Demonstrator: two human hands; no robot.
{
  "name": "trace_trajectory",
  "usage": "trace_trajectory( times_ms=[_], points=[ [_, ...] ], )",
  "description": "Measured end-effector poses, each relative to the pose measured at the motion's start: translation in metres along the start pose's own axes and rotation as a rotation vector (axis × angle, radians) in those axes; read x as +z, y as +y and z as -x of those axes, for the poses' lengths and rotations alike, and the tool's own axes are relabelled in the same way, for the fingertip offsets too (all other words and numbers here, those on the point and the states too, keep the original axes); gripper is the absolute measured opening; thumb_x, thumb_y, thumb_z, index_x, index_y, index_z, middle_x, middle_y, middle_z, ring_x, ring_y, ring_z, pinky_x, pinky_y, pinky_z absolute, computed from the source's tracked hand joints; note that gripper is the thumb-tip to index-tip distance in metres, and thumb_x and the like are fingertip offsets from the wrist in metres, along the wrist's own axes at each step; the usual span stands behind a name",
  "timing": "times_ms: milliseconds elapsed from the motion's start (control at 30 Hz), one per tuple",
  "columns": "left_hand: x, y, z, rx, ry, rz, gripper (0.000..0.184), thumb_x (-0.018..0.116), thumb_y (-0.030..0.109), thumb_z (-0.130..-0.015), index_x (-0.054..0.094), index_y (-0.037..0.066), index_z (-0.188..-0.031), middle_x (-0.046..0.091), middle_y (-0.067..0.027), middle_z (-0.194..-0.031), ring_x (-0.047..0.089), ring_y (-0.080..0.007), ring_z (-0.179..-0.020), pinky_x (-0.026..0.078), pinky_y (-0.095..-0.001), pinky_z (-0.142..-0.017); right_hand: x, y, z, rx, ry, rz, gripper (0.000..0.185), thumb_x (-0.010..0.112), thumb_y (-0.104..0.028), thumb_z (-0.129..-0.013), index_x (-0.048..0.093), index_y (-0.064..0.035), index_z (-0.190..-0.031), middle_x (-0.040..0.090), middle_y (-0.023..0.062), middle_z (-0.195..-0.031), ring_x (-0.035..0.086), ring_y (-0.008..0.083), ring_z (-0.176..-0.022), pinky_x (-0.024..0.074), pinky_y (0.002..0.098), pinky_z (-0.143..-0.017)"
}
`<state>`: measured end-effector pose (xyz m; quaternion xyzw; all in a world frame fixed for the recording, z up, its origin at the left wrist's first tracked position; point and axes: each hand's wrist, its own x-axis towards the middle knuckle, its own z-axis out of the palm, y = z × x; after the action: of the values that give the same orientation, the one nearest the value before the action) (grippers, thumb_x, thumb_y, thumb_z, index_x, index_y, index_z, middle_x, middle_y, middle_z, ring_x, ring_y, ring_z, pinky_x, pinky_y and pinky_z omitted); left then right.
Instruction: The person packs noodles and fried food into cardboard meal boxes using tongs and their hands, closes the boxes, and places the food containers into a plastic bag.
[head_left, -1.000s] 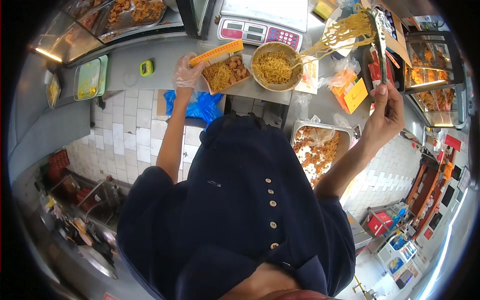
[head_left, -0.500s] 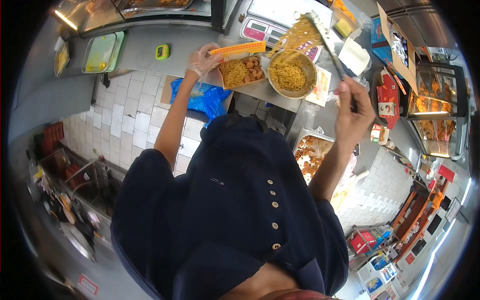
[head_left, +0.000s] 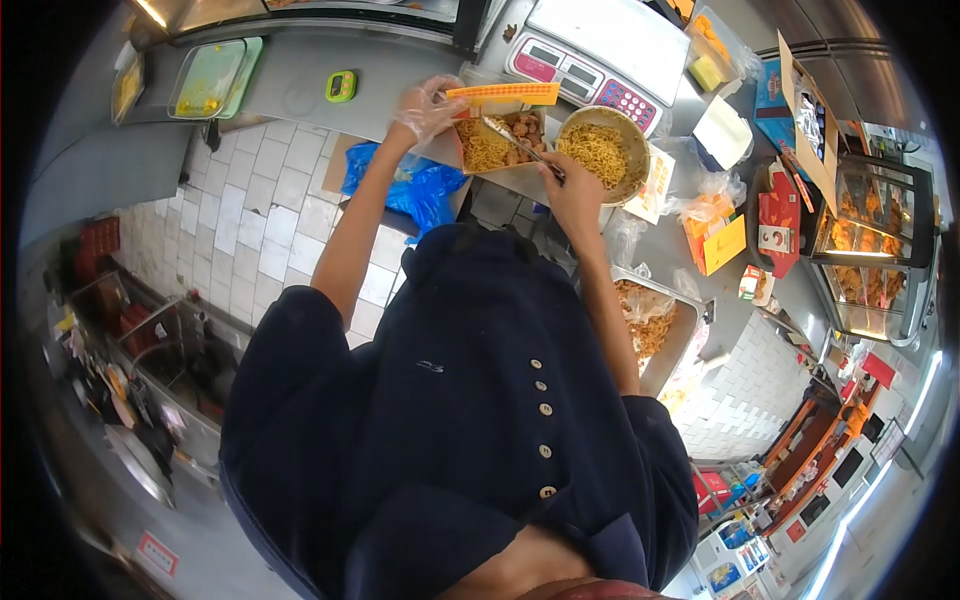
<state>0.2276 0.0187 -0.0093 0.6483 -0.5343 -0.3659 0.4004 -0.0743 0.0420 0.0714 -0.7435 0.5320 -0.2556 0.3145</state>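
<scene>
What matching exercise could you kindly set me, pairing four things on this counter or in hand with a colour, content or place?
1. Tongs
2. Timer
3. Round bowl
4. Scale

A. Green casing
B. Behind the noodles, with a pink-and-white panel
C. In the right hand
D. Contains noodles

Pairs: 1-C; 2-A; 3-D; 4-B

The box (head_left: 503, 141) lies left of the bowl (head_left: 606, 157), before the scale (head_left: 590, 65).
</scene>
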Motion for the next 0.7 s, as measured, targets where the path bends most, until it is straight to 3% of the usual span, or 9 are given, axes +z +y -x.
trace_trajectory(
  times_ms=[167,267,333,433,533,700],
  points=[
    [-0.001,-0.003,-0.001,-0.002,-0.023,0.018,0.044,0.081,0.035,-0.087,0.066,0.007,-0.117,0.059,-0.0023,-0.081,0.055,-0.0095,-0.069,0.05,-0.0264,-0.055,0.007,-0.022,-0.023,-0.041,-0.172,0.403,0.02,0.074,-0.021,-0.085,0.074,-0.0064,-0.099,0.072,0.0158,-0.082,0.07,0.0373,-0.079,0.0535,0.047,-0.07],
    [0.001,0.001,0.001,-0.033,-0.024,0.091,0.044,0.08,0.036,-0.087,0.066,0.007,-0.116,0.058,-0.0015,-0.078,0.055,-0.0094,-0.068,0.05,-0.0264,-0.055,0.008,-0.029,-0.039,-0.169,-0.191,0.45,0.03,0.071,-0.018,-0.083,0.075,-0.0105,-0.111,0.072,0.0193,-0.084,0.07,0.0371,-0.08,0.0549,0.0468,-0.072],
    [0.0,0.003,0.002,-0.086,-0.04,0.102,0.042,0.08,0.036,-0.088,0.066,0.007,-0.116,0.058,-0.001,-0.076,0.055,-0.0093,-0.067,0.05,-0.0261,-0.057,0.005,-0.038,-0.052,-0.223,-0.292,0.496,0.029,0.07,-0.015,-0.079,0.077,-0.0116,-0.107,0.071,0.0198,-0.08,0.07,0.0376,-0.077,0.0551,0.0473,-0.071],
    [-0.002,0.004,0.001,0.017,-0.014,0.002,0.04,0.079,0.034,-0.089,0.066,0.008,-0.116,0.058,-0.0006,-0.075,0.054,-0.0086,-0.065,0.049,-0.0257,-0.057,-0.002,-0.054,-0.063,-0.24,-0.295,0.487,0.02,0.068,-0.014,-0.08,0.077,-0.0079,-0.097,0.07,0.0202,-0.078,0.069,0.0377,-0.076,0.0546,0.0485,-0.07],
    [-0.001,0.008,0.005,-0.063,-0.035,0.064,0.039,0.078,0.034,-0.089,0.067,0.008,-0.117,0.059,-0.0008,-0.076,0.054,-0.0085,-0.065,0.049,-0.0255,-0.057,-0.009,-0.068,-0.067,-0.287,-0.288,0.633,0.012,0.072,-0.015,-0.078,0.074,-0.0064,-0.087,0.071,0.0185,-0.08,0.072,0.0356,-0.08,0.0564,0.0465,-0.069],
    [-0.001,0.005,0.003,0.001,-0.013,0.009,0.04,0.077,0.036,-0.089,0.067,0.009,-0.118,0.061,-0.0022,-0.077,0.057,-0.0097,-0.067,0.051,-0.0268,-0.06,0.005,-0.069,-0.077,-0.3,-0.277,0.705,0.009,0.067,-0.012,-0.081,0.069,-0.004,-0.082,0.071,0.0191,-0.079,0.072,0.0357,-0.079,0.0572,0.0452,-0.067]
  ],
)
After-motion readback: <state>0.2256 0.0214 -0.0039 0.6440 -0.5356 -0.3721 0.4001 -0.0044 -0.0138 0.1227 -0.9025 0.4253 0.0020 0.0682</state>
